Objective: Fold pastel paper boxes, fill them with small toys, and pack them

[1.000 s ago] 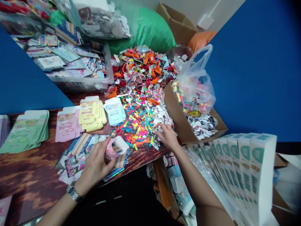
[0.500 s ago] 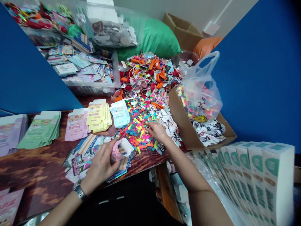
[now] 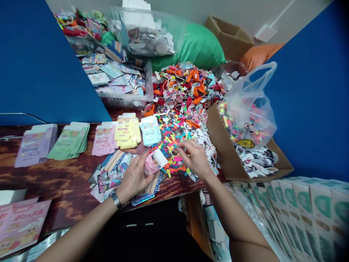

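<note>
My left hand (image 3: 135, 177) is wrapped around a small pink cardboard box (image 3: 151, 164), its white flap raised and its mouth tilted to the right. Just right of the box, my right hand (image 3: 194, 156) pinches with thumb and forefinger over a pile of small bright plastic pieces (image 3: 171, 136); whatever is between the fingertips is too small to name. Under the left hand lie printed cards and packets (image 3: 111, 173). White cut-out pieces (image 3: 208, 142) lie beside the right hand.
Flat box stacks stand leftward: blue (image 3: 151, 131), yellow (image 3: 127, 131), pink (image 3: 105, 138), green (image 3: 71, 140), purple (image 3: 36, 145). Behind are a mixed heap (image 3: 185, 85) and a clear bin (image 3: 148, 82). A carton (image 3: 225, 153) holding a plastic bag (image 3: 252, 109) stands right.
The view has swung left, so things appear farther right. My right hand has drawn back slightly from the bright pieces, fingers pinched. The pink box has tipped a little in my left hand.
</note>
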The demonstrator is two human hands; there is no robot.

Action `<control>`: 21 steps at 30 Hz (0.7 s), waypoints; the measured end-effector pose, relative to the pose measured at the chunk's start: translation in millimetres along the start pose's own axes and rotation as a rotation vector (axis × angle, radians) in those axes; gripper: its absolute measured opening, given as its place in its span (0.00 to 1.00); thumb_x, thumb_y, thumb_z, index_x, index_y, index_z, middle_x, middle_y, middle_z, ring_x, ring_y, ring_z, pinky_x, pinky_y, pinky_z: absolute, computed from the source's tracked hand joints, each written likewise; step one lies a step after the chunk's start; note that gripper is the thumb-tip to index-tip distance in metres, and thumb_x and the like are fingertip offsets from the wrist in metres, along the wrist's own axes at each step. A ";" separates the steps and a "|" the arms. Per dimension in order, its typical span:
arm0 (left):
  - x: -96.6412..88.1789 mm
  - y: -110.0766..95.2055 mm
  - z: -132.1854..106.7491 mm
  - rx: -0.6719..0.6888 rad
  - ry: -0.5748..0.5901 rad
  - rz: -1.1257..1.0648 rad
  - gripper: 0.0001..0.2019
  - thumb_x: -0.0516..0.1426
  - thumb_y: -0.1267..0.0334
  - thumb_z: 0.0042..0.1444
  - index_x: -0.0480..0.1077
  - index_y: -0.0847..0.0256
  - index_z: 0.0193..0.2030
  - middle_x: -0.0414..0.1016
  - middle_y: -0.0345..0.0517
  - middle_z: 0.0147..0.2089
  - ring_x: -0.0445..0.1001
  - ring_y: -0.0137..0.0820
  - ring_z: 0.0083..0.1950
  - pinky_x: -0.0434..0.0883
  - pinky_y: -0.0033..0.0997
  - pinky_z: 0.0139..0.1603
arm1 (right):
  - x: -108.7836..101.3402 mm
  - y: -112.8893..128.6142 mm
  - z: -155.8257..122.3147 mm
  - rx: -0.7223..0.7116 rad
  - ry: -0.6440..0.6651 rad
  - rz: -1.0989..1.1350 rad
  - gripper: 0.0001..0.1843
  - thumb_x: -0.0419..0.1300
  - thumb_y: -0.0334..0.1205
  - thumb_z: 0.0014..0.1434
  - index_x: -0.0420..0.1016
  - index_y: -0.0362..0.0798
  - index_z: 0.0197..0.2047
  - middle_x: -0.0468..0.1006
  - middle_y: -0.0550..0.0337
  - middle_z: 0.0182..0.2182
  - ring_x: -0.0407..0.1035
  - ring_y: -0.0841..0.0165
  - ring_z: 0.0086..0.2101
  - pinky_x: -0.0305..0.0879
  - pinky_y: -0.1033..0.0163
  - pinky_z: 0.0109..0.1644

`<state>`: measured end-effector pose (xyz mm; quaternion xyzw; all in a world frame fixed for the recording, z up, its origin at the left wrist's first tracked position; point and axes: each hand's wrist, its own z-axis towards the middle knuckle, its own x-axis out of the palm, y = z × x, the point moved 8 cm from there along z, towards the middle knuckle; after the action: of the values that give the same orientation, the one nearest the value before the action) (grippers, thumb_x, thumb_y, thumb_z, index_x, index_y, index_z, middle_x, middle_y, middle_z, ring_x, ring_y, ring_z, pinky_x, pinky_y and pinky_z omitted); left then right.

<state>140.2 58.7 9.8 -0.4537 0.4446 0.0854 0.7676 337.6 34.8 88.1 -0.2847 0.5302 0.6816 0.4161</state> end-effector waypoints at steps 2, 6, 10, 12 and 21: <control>3.6 0.7 0.6 -0.019 0.002 -0.003 0.35 0.58 0.55 0.57 0.50 0.61 0.68 0.68 0.57 0.56 0.68 0.46 0.57 0.69 0.47 0.55 | 8.5 25.5 -4.1 -0.067 -0.016 0.060 0.08 0.54 0.39 0.66 0.75 0.49 0.42 0.75 0.56 0.36 0.71 0.68 0.37 0.66 0.65 0.42; 2.9 -2.1 -2.1 0.006 -0.012 0.014 0.35 0.57 0.58 0.57 0.49 0.61 0.68 0.67 0.57 0.57 0.67 0.46 0.57 0.69 0.46 0.55 | 42.2 55.6 -12.5 -0.165 0.129 0.005 0.10 0.53 0.37 0.67 0.75 0.47 0.39 0.73 0.56 0.33 0.69 0.69 0.33 0.66 0.66 0.38; -4.9 -3.0 -6.1 0.047 -0.062 0.058 0.35 0.56 0.60 0.58 0.47 0.61 0.69 0.67 0.56 0.56 0.67 0.45 0.56 0.69 0.45 0.54 | 61.1 64.6 -15.9 -0.238 0.269 0.004 0.10 0.51 0.35 0.68 0.74 0.47 0.45 0.75 0.57 0.34 0.69 0.70 0.33 0.65 0.67 0.38; -8.3 -2.6 -7.7 0.050 -0.082 0.073 0.35 0.56 0.60 0.58 0.47 0.62 0.70 0.67 0.57 0.55 0.67 0.45 0.55 0.69 0.45 0.54 | 61.8 68.0 -16.6 -0.267 0.253 -0.015 0.10 0.51 0.34 0.68 0.72 0.47 0.48 0.76 0.56 0.35 0.70 0.68 0.35 0.66 0.66 0.41; -9.3 1.3 -8.8 0.051 -0.066 0.025 0.35 0.56 0.59 0.59 0.47 0.62 0.70 0.67 0.56 0.56 0.67 0.44 0.55 0.69 0.44 0.55 | 47.0 58.0 -7.6 -0.283 0.172 0.120 0.12 0.54 0.39 0.67 0.73 0.48 0.51 0.77 0.55 0.40 0.72 0.70 0.38 0.67 0.67 0.43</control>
<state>128.7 55.1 14.4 -0.4253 0.4269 0.0986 0.7920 263.7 34.7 75.2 -0.3655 0.4786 0.7462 0.2838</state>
